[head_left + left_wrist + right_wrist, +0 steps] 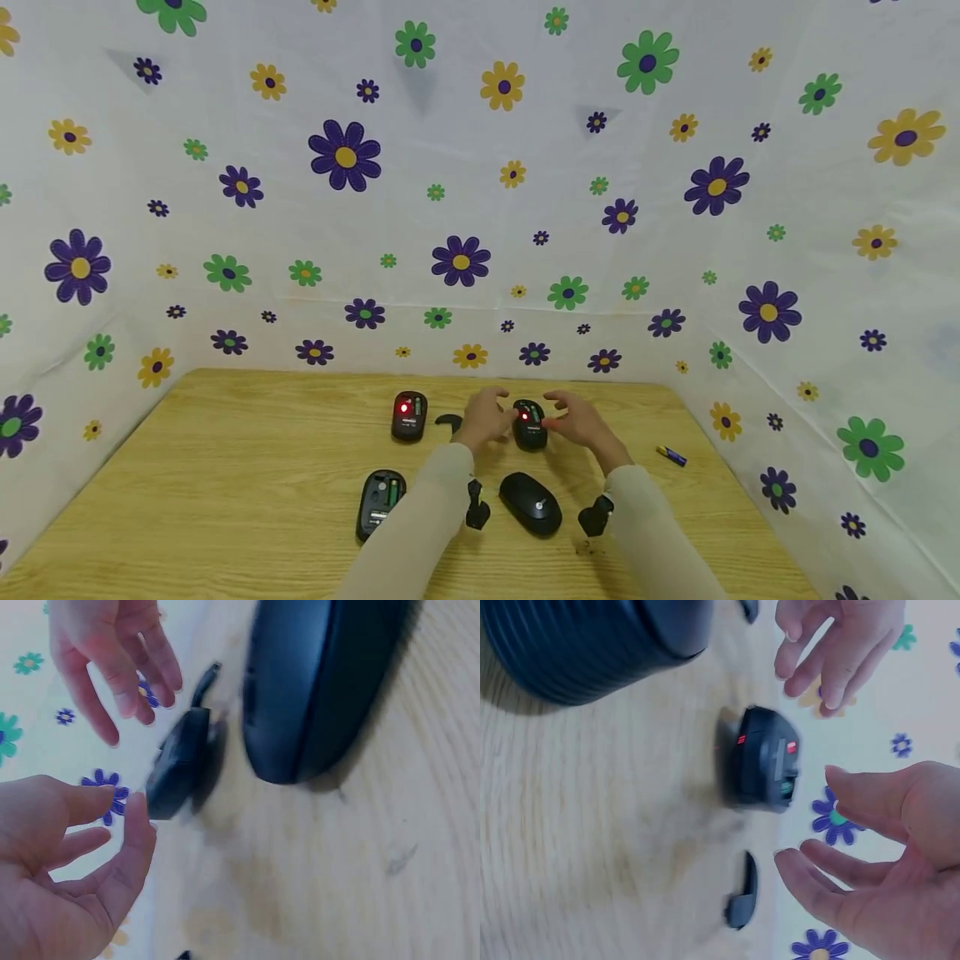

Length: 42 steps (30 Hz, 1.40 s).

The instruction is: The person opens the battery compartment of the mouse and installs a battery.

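Note:
An upturned black mouse (531, 427) lies between my hands, with a red light and an open battery bay on its underside. My left hand (486, 418) hovers at its left side, fingers loosely bent and thumb towards it. On its other side is my right hand (577, 421), fingers spread and slightly curved. Both wrist views show the hands apart from the mouse (769, 761), holding nothing. A small black cover (742, 896) lies to the mouse's right, hidden by the right hand in the head view. Another curved black cover (450, 421) is partly behind the left hand.
Another upturned mouse (408, 415) with a red light lies to the left. Nearer, a third upturned mouse (378, 500) is partly covered by the left sleeve. A mouse (530, 504) sits upright between the forearms. A battery (671, 456) lies at right; flowered cloth (480, 208) surrounds the table.

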Available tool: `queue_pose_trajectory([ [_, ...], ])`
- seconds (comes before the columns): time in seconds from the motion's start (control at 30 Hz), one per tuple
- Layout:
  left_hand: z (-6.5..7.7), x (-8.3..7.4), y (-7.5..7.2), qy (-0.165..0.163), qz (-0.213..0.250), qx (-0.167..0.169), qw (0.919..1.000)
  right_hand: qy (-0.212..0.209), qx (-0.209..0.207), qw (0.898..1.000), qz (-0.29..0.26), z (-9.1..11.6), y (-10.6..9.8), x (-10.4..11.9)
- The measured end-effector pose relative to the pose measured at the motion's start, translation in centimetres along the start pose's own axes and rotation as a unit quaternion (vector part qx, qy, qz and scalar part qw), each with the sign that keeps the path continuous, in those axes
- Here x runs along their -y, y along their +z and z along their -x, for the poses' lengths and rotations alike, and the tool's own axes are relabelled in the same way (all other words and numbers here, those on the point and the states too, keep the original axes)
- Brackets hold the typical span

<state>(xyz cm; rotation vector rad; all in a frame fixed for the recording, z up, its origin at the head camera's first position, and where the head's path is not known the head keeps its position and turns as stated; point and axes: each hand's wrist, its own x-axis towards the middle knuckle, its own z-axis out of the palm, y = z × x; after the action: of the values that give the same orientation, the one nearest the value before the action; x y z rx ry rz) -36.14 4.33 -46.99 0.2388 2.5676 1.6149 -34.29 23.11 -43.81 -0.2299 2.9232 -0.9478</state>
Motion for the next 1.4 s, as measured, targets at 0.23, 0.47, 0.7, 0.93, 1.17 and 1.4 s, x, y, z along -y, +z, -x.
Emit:
queue_pose_trajectory([
  [0.23,1.5,-1.1,-1.5,0.009,0.006,0.025,0.9996,-0.026,0.004,0.999,-0.023,1.8,-1.3,1.0],
  [0.47,3.8,-1.1,-2.4,0.037,-0.015,0.044,0.9982,-0.056,0.01,0.998,-0.034,3.7,-1.7,2.0],
  [0.7,6.5,-0.7,-2.4,0.064,-0.021,0.065,0.9956,-0.069,0.016,0.995,-0.067,5.4,-1.2,1.9],
  [0.93,8.4,-0.4,-1.5,0.089,-0.049,0.054,0.9934,-0.062,0.042,0.993,-0.095,6.7,-0.8,1.7],
  [1.17,9.4,-0.3,-0.7,0.096,-0.058,0.047,0.9926,-0.037,0.029,0.994,-0.096,7.6,0.0,1.6],
  [1.4,10.3,-0.1,-0.2,0.117,-0.102,0.053,0.9864,-0.041,0.039,0.993,-0.1,8.2,0.8,1.3],
])
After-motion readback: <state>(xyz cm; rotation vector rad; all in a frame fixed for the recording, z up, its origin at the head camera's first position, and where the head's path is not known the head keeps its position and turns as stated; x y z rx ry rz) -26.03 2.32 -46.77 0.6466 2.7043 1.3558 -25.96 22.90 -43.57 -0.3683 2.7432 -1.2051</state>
